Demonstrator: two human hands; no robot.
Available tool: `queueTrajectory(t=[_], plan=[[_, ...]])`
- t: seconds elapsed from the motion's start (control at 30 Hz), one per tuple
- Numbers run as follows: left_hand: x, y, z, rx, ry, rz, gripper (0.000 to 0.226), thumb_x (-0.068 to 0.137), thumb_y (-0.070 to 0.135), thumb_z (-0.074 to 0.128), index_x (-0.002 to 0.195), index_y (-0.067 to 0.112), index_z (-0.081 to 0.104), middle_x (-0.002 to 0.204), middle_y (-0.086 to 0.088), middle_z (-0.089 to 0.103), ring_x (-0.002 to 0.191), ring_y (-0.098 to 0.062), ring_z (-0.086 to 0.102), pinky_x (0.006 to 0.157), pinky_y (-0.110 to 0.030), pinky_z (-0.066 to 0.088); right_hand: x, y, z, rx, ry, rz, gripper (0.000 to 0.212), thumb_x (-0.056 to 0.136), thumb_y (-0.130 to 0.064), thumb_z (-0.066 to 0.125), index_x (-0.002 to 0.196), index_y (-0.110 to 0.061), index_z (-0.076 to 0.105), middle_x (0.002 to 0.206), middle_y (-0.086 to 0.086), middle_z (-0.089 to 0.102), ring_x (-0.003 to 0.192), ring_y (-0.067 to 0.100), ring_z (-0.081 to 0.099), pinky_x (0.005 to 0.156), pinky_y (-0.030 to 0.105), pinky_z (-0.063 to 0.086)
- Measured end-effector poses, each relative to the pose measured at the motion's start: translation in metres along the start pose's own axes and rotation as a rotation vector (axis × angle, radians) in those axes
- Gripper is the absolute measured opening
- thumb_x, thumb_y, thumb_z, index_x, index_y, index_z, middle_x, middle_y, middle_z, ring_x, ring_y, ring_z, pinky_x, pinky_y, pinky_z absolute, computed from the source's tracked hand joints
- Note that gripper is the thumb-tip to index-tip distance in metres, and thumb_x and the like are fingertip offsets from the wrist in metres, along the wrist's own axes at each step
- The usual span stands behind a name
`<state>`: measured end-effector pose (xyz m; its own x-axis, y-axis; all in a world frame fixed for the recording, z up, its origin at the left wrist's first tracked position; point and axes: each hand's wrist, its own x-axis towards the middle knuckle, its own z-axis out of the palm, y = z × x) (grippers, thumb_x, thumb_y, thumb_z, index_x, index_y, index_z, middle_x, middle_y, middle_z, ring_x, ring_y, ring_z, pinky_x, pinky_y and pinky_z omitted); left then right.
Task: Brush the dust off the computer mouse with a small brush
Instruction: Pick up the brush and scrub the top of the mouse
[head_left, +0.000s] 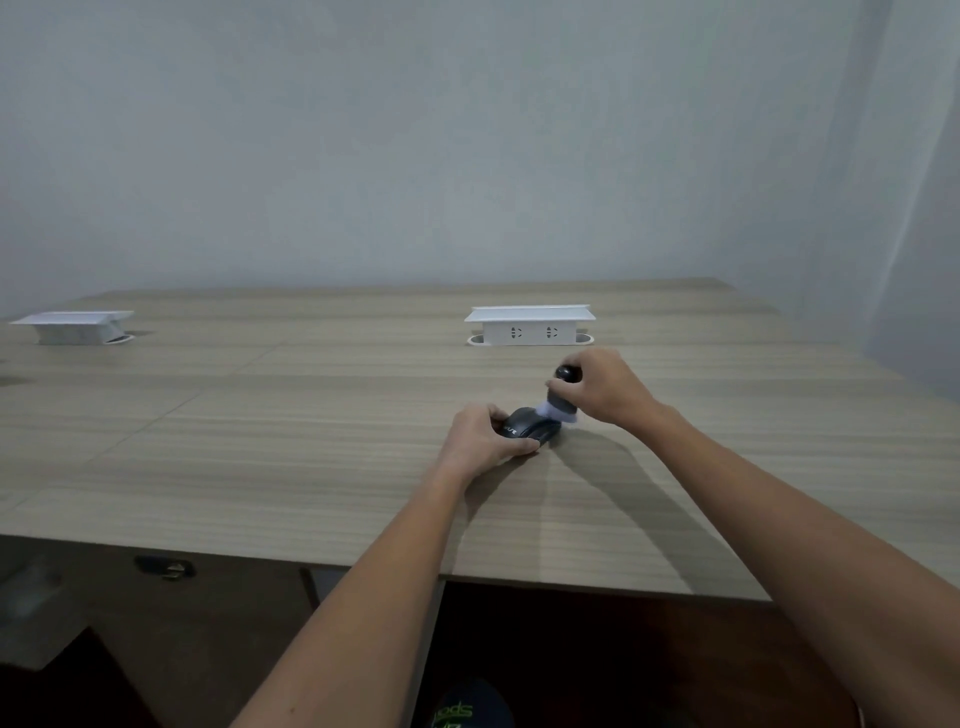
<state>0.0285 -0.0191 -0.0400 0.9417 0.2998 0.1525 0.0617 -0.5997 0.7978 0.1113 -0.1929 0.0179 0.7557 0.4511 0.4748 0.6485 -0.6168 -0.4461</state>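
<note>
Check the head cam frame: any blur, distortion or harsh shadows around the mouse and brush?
Head view: soft overall, brush bristles smeared where they meet the mouse; left hand and right hand fairly clear. Both forearms cast long soft shadows on the table. Wide-angle stretch enlarges the forearms at the bottom edge; under the table is dark and blurry. No glare; even, dim lighting.

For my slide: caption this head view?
Left hand steadies the mouse while the right hand sets the brush on it.

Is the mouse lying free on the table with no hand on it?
No, the left hand grips the mouse while the right hand brushes it.
</note>
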Motion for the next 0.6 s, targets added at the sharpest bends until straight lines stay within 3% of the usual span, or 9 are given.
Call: queueTrajectory(t=[0.13, 0.23, 0.3, 0.33, 0.37, 0.43, 0.6], plan=[[-0.001, 0.005, 0.004, 0.057, 0.016, 0.037, 0.050, 0.060, 0.042, 0.093, 0.093, 0.014, 0.068, 0.080, 0.002, 0.068, 0.071, -0.011, 0.061, 0.055, -0.018, 0.040, -0.001, 0.002, 0.004, 0.049, 0.005, 0.027, 0.029, 0.081, -0.020, 0.069, 0.069, 0.006, 0.066, 0.059, 0.015, 0.058, 0.057, 0.019, 0.045, 0.048, 0.021, 0.031], [-0.001, 0.009, 0.000, 0.055, -0.065, 0.007, 0.084, 0.061, 0.046, 0.092, 0.128, 0.008, 0.060, 0.097, -0.003, 0.068, 0.089, -0.018, 0.066, 0.066, -0.023, 0.047, -0.002, 0.007, 0.004, 0.028, -0.010, 0.056, 0.028, 0.082, -0.019, 0.069, 0.068, 0.005, 0.067, 0.062, 0.015, 0.064, 0.059, 0.026, 0.053, 0.052, 0.025, 0.040], [0.000, 0.008, -0.007, 0.039, -0.135, -0.021, 0.102, 0.063, 0.045, 0.092, 0.145, 0.006, 0.045, 0.097, 0.001, 0.064, 0.088, -0.013, 0.065, 0.068, -0.023, 0.046, 0.000, 0.009, 0.002, 0.029, -0.001, 0.056, 0.028, 0.084, -0.020, 0.069, 0.068, 0.002, 0.067, 0.063, 0.011, 0.066, 0.061, 0.025, 0.057, 0.057, 0.030, 0.044], [0.002, 0.008, -0.011, 0.033, -0.173, -0.028, 0.105, 0.064, 0.043, 0.092, 0.148, 0.007, 0.041, 0.093, 0.003, 0.063, 0.086, -0.011, 0.064, 0.069, -0.022, 0.045, 0.001, 0.009, 0.002, 0.034, 0.023, 0.052, 0.030, 0.084, -0.022, 0.069, 0.063, -0.002, 0.063, 0.058, 0.005, 0.060, 0.057, 0.019, 0.053, 0.054, 0.024, 0.040], [0.003, 0.008, -0.016, 0.029, -0.213, -0.033, 0.107, 0.065, 0.042, 0.092, 0.151, 0.007, 0.039, 0.091, 0.005, 0.062, 0.086, -0.010, 0.063, 0.070, -0.022, 0.045, 0.001, 0.009, 0.002, 0.043, 0.048, 0.048, 0.033, 0.085, -0.023, 0.069, 0.058, -0.007, 0.057, 0.053, -0.002, 0.053, 0.053, 0.013, 0.047, 0.049, 0.018, 0.033], [0.005, 0.010, -0.024, 0.033, -0.281, -0.043, 0.103, 0.067, 0.038, 0.091, 0.151, 0.009, 0.039, 0.092, 0.006, 0.064, 0.089, -0.009, 0.064, 0.076, -0.023, 0.045, 0.001, 0.008, 0.003, 0.068, 0.052, 0.048, 0.039, 0.085, -0.026, 0.070, 0.055, -0.012, 0.049, 0.050, -0.004, 0.043, 0.050, 0.011, 0.038, 0.047, 0.018, 0.027], [0.014, 0.012, -0.041, 0.061, -0.394, -0.036, 0.078, 0.080, 0.020, 0.083, 0.147, 0.008, 0.046, 0.106, -0.002, 0.067, 0.102, -0.016, 0.064, 0.108, -0.037, 0.048, -0.002, 0.014, 0.000, 0.075, 0.061, 0.073, 0.040, 0.087, -0.025, 0.069, 0.063, 0.004, 0.056, 0.058, 0.006, 0.049, 0.057, 0.018, 0.041, 0.051, 0.025, 0.030]])
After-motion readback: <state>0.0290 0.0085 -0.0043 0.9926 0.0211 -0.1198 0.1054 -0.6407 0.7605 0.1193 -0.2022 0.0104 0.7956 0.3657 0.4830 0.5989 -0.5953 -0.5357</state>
